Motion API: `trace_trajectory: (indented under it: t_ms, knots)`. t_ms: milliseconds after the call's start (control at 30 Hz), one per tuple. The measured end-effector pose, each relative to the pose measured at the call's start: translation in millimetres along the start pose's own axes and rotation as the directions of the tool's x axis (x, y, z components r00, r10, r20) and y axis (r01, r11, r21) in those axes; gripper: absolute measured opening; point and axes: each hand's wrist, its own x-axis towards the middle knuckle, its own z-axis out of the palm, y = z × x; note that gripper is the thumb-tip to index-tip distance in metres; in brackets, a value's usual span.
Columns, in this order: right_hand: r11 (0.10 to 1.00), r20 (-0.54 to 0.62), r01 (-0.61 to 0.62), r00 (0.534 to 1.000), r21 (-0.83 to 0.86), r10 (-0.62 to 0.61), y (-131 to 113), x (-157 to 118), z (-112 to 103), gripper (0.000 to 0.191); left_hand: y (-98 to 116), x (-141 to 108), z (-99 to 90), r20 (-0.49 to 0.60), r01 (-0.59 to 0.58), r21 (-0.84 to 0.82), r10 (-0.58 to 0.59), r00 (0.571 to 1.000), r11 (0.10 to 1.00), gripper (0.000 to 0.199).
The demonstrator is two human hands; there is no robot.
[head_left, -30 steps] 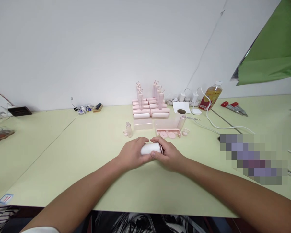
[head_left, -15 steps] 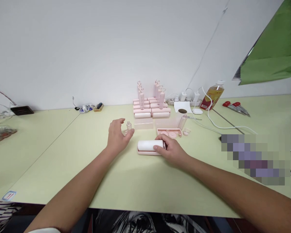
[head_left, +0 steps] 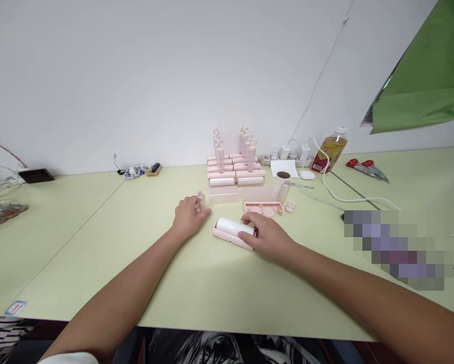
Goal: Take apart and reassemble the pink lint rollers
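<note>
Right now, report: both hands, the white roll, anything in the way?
Left hand at upright clear tube, grip uncertain. Right hand gripping white roll, in pink holder, by right end. Open pink case just beyond, not between hands.

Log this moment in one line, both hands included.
left hand: curled about small translucent pink plastic tube | right hand: on right end of white cylindrical roll in pale-pink plastic case

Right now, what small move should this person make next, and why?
Probably draw the small clear tube towards the pink case with the left hand. That hand's fingers are at the tube, while the right hand grips one end of the white roll, which lies in that case.
</note>
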Motion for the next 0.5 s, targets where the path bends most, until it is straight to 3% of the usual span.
trace_trajectory:
  t_ms: [233,400,500]
  knots:
    - [0.999,-0.133,0.045,0.990,-0.002,-0.045,-2,-3,-3,0.029,-2,0,-0.9,0.086,-0.051,-0.014,0.052,0.995,0.999,0.024]
    - [0.976,-0.217,0.210,0.957,0.060,-0.193,-1,-6,-2,0.019,0,-2,-6.2,0.140,-0.010,-0.004,0.011,0.990,1.000,0.022]
    - [0.941,-0.274,0.319,0.920,0.113,-0.279,1,-7,1,0.020,3,-5,-9.3,0.103,-0.010,-0.075,0.018,0.994,0.997,0.020]
